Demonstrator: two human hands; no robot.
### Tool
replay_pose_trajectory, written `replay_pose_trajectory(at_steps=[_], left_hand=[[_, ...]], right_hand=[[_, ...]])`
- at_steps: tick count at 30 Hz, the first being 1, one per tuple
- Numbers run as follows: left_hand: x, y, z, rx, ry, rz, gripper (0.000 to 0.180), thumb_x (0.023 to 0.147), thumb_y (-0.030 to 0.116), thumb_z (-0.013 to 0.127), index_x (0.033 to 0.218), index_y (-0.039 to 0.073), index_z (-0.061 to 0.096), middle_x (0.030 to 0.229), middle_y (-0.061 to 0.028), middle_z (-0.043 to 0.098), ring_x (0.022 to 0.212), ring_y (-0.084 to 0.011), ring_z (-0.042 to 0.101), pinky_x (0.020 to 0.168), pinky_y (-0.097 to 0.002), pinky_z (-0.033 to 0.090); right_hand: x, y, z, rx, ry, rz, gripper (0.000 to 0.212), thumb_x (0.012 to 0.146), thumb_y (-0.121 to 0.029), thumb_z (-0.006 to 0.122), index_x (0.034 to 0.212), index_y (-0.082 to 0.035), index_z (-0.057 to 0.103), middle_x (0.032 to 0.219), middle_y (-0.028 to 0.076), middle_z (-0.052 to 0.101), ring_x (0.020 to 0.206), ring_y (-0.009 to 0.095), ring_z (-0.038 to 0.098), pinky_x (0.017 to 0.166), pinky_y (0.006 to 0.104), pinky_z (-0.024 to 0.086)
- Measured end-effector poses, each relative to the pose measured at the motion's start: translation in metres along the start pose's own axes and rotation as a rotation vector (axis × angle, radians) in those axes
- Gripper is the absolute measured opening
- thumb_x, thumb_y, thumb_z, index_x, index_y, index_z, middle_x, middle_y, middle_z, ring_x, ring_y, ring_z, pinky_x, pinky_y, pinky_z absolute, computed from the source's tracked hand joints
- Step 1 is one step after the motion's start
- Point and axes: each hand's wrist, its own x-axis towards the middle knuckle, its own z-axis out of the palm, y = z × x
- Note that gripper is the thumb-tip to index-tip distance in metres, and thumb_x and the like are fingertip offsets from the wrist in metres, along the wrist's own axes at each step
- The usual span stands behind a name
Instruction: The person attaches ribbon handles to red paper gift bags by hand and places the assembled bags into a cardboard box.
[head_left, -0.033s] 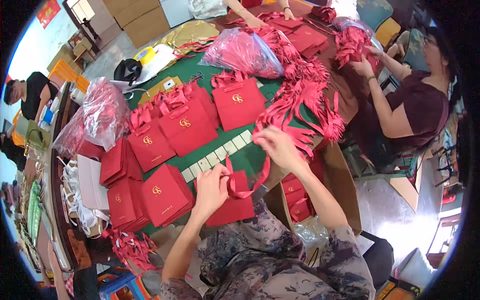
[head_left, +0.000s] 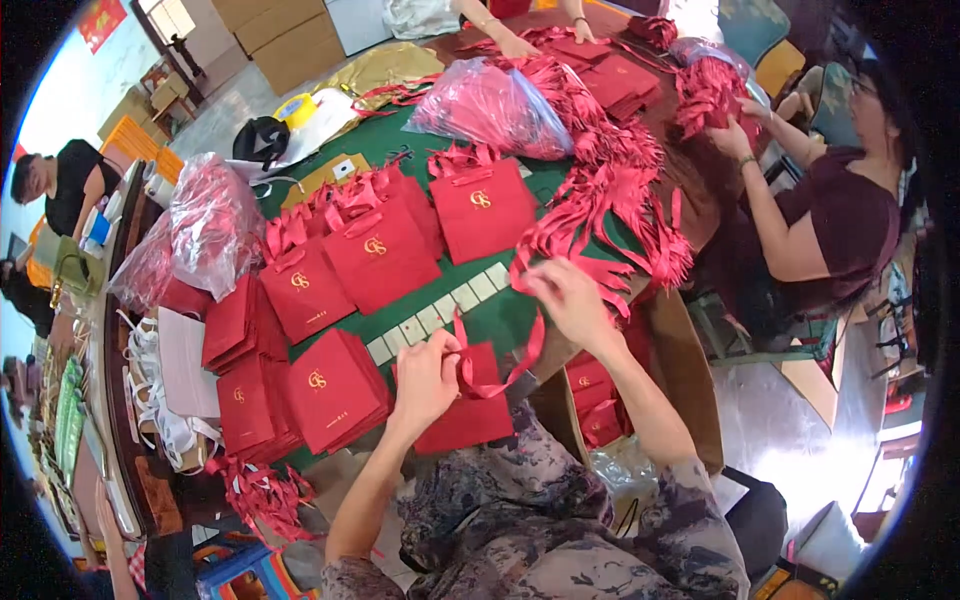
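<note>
A red paper bag [head_left: 468,425] lies flat at the table's near edge, in front of me. My left hand [head_left: 426,378] is closed at the bag's upper part, pinching a red ribbon [head_left: 508,385] there. From that hand the ribbon curves in a loose loop up to my right hand [head_left: 570,305], whose fingers are closed on it near the heap of red ribbons [head_left: 600,210]. Just beyond my hands, a row of small pale cards [head_left: 437,317] crosses the green tabletop [head_left: 490,340]. Left of my left hand sits a stack of flat red bags [head_left: 335,400].
Finished-looking red bags with ribbon handles [head_left: 380,245] stand behind the cards. Plastic sacks of ribbon [head_left: 490,110] lie farther back. An open cardboard box [head_left: 690,385] with red bags inside stands right of my lap. Across the table a person [head_left: 825,200] handles ribbons.
The whole view has shifted very slightly. Both hands keep the same hold on the ribbon.
</note>
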Motion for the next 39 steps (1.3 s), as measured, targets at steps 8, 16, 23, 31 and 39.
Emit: replay_pose_trajectory(at_steps=[8, 16, 23, 31, 39], left_hand=[[-0.002, -0.017, 0.01, -0.084, 0.011, -0.109, 0.01, 0.087, 0.006, 0.061, 0.098, 0.003, 0.061, 0.087, -0.0195, 0.07, 0.084, -0.0356, 0.071, 0.074, -0.0417, 0.055], [-0.008, -0.023, 0.019, -0.141, 0.08, -0.143, 0.015, 0.087, 0.012, 0.065, 0.099, 0.004, 0.062, 0.089, -0.0178, 0.069, 0.085, -0.0341, 0.069, 0.075, -0.0429, 0.053], [-0.003, -0.035, 0.035, -0.327, 0.088, -0.15, 0.02, 0.084, 0.009, 0.069, 0.099, 0.004, 0.056, 0.083, -0.0161, 0.067, 0.079, -0.034, 0.066, 0.07, -0.0435, 0.051], [-0.02, -0.031, 0.012, 0.168, 0.108, -0.017, 0.019, 0.085, 0.014, 0.067, 0.1, 0.004, 0.062, 0.101, -0.0165, 0.064, 0.098, -0.0334, 0.061, 0.081, -0.0434, 0.051], [-0.042, -0.006, -0.008, 0.457, -0.063, -0.193, 0.024, 0.076, 0.016, 0.071, 0.095, 0.003, 0.063, 0.098, -0.0178, 0.064, 0.098, -0.0377, 0.061, 0.083, -0.049, 0.052]], right_hand=[[-0.046, 0.007, 0.01, -0.131, 0.033, 0.164, 0.016, 0.084, -0.016, 0.075, 0.088, -0.004, 0.065, 0.082, 0.012, 0.061, 0.075, 0.028, 0.065, 0.066, 0.0376, 0.05], [-0.034, -0.041, -0.009, 0.199, 0.13, 0.155, 0.007, 0.094, -0.005, 0.058, 0.089, -0.001, 0.054, 0.082, 0.003, 0.05, 0.078, 0.01, 0.048, 0.071, 0.0277, 0.043], [-0.043, -0.115, -0.035, 0.363, 0.15, -0.044, 0.011, 0.084, 0.005, 0.064, 0.093, 0.001, 0.061, 0.088, 0.004, 0.058, 0.081, 0.013, 0.056, 0.074, 0.0259, 0.046], [-0.071, -0.107, 0.068, 0.228, -0.134, -0.104, 0.014, 0.086, 0.004, 0.061, 0.096, -0.003, 0.067, 0.09, 0.014, 0.063, 0.079, 0.03, 0.064, 0.069, 0.0362, 0.051], [-0.081, -0.08, 0.085, 0.169, -0.077, -0.151, 0.017, 0.084, 0.001, 0.067, 0.101, -0.004, 0.066, 0.094, 0.016, 0.063, 0.087, 0.036, 0.064, 0.074, 0.0408, 0.051]])
